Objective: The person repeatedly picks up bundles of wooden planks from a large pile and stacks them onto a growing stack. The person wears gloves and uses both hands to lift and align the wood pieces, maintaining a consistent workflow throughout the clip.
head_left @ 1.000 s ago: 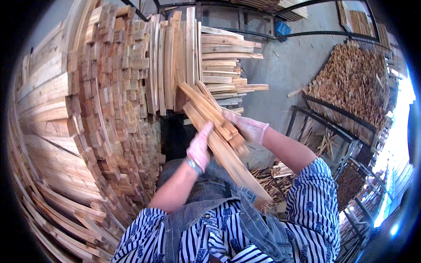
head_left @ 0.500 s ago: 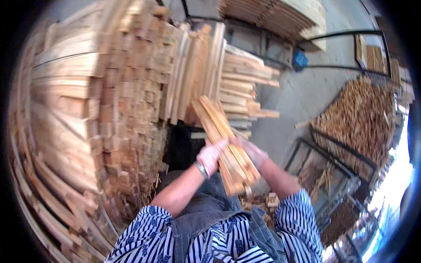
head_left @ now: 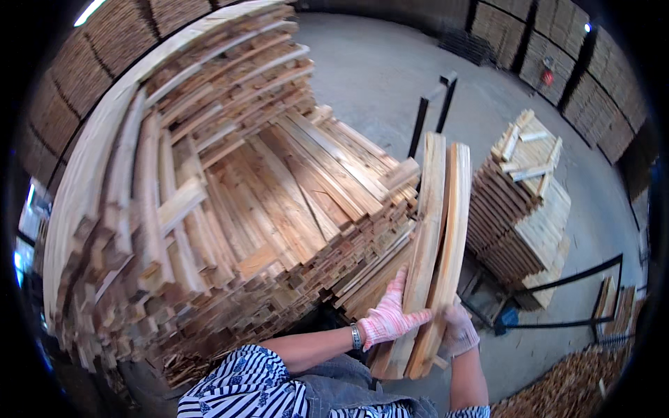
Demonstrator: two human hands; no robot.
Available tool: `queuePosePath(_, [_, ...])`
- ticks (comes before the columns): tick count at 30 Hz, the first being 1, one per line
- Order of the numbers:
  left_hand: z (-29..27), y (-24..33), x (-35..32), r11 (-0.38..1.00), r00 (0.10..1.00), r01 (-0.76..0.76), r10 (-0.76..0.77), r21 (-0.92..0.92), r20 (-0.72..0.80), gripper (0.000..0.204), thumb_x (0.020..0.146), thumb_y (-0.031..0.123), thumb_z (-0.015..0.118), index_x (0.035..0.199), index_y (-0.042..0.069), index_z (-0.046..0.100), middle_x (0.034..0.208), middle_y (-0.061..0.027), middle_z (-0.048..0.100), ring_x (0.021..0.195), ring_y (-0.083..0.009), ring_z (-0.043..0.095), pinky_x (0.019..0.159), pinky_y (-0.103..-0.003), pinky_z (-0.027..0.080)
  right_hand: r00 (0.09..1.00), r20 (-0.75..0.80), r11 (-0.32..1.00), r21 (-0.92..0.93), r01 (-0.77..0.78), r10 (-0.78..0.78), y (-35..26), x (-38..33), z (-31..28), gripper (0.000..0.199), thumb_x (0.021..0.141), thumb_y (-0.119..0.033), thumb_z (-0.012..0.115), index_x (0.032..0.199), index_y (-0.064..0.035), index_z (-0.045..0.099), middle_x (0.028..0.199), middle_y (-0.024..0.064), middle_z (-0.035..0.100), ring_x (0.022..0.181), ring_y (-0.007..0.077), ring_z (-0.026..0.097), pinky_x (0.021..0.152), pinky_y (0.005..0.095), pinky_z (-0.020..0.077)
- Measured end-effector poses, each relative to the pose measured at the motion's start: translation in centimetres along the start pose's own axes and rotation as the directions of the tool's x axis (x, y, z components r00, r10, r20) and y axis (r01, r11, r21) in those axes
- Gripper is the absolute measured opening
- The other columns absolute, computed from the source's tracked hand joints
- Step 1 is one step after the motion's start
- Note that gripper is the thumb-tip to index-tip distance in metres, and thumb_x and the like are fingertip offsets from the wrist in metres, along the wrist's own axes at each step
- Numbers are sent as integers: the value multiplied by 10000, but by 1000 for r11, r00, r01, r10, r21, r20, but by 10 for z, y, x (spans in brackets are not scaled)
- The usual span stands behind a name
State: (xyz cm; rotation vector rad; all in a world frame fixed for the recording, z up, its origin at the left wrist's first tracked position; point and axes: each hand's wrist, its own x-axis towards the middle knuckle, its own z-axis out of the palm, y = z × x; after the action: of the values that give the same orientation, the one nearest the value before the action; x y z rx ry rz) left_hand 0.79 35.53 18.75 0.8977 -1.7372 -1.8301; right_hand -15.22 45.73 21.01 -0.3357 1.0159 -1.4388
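Two or more narrow wooden planks (head_left: pixel 426 237) stand lengthwise in front of me, their far ends pointing away and a dark gap between them. My left hand (head_left: pixel 394 318), in a pink and white knit glove, grips them from the left near the lower end, thumb up along the wood and fingers across the front. From the right, my gloved right hand (head_left: pixel 460 331) clasps the same bundle, its fingers partly hidden behind the wood. Left of the bundle is a large stack of planks (head_left: pixel 279 188), its top boards lying side by side, with higher layers at the back.
Black metal posts (head_left: pixel 420 125) rise behind the stack. To the right stands a smaller pile of boards (head_left: pixel 505 230), near a black frame (head_left: pixel 571 279) and a blue object (head_left: pixel 509 318). Wood offcuts (head_left: pixel 564 386) lie heaped at lower right. Tall bundled stacks (head_left: pixel 543 63) line the back.
My view has swung up and to the left, bringing the large stack's top into sight. The planks, held in both hands, have gone from slanting left to pointing away from me.
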Motion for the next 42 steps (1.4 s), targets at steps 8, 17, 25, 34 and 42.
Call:
queuePosePath(8, [-126,72,-2,840,982,-56,-52,-539,-184,1081,854,147,826,1611,153,55,1400,-122,530,1240,-223,569,1037,-376,504,951,298,972,-236,-16,88,-52,109,112,867,737,-350,843,1435,-14,454,1255,132,638,1107,256,659,964,408,560])
queuePosePath(17, [-191,6,30,789,761,-120,-317,-603,-566,929,956,128,694,1609,178,35,1343,-162,566,1191,-237,598,1024,-389,513,952,228,339,-929,150,202,-94,294,225,817,809,-365,759,1461,-2,427,1215,206,663,1083,299,674,929,419,545])
queuePosePath(25, [-188,-14,36,899,674,-17,-314,-438,-669,1002,899,198,774,1585,75,53,1390,-155,516,1216,-242,539,1051,-369,452,972,173,-314,-924,216,161,-60,342,249,828,841,-401,676,1442,81,371,1121,320,682,1064,429,679,929,461,528])
queuePosePath(34, [-191,-14,41,894,712,78,-360,-441,-603,1198,900,258,785,1590,83,-179,1466,-192,449,1298,-246,498,1103,-322,397,956,253,-176,-944,278,149,-69,365,249,855,762,-426,736,1412,54,456,1226,309,648,1127,406,650,980,433,504])
queuePosePath(42, [-189,6,43,836,694,155,-471,-526,-545,1200,913,211,770,1582,147,-223,1408,-182,500,1262,-234,520,1084,-311,426,951,304,-68,-949,307,44,-122,434,176,850,831,-506,695,1466,1,446,1328,269,614,1228,382,602,1027,434,474])
